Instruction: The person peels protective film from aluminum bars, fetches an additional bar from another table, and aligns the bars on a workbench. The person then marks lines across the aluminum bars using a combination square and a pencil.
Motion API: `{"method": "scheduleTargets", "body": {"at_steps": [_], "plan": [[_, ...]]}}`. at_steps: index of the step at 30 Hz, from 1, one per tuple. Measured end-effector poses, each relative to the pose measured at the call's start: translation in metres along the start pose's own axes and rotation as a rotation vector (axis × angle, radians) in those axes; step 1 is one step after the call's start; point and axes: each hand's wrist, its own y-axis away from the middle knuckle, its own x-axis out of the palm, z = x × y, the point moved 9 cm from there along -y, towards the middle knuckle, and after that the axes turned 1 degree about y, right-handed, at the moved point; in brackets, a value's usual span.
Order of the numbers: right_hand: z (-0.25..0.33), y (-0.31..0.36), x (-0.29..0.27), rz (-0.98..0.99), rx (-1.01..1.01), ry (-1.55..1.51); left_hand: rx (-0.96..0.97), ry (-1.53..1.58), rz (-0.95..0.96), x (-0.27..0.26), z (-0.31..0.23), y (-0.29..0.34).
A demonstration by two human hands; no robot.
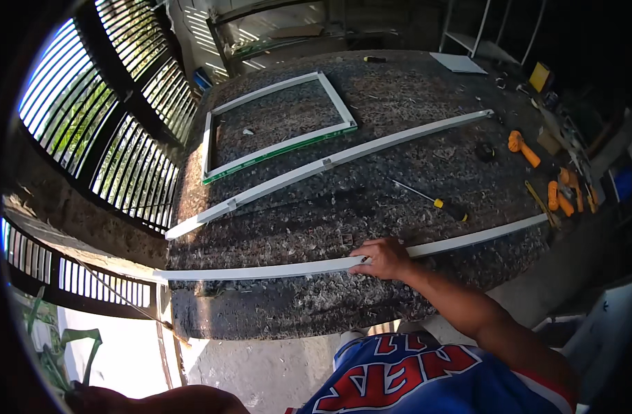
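A long white bar (274,268), like a metal or plastic profile, runs across the near part of the worktable (399,303). My right hand (383,258) is closed over this bar near its middle. A small dark spot or tip shows by the thumb and fingers; I cannot make out what it is. At the lower left rim my left arm (185,401) reaches out in shadow, its fingers too dark to read. Beyond the near bar lies a second white bar (288,179), set diagonally, with small metal-coloured pieces along it. Between the two bars rests a screwdriver (448,207) with a yellow and black handle.
A white rectangular frame (274,82) with a green strip lies at the far left. Orange-handled tools (525,149) and a yellow box (539,77) crowd the right side. A white sheet (458,63) lies at the back. Slatted windows (71,96) border the left.
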Motion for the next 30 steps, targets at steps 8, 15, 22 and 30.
{"method": "scheduleTargets", "body": {"at_steps": [8, 15, 22, 30], "plan": [[0.003, 0.056, -0.073, -0.306, -0.001, -0.635, -1.421, 1.014, 1.135, 0.138, -0.084, 0.376], [-0.005, 0.245, -0.175, -0.024, -0.009, -1.307, -1.565, 1.236, 1.820, 0.165, -0.364, 0.501], [-0.111, 0.435, -0.238, -0.321, 0.383, -0.776, -1.617, 1.284, 2.112, 0.172, -0.572, 0.590], [-0.205, 0.660, -0.366, -1.139, 0.657, -0.894, -1.179, 1.770, 2.220, 0.196, -0.770, 0.654]]}}
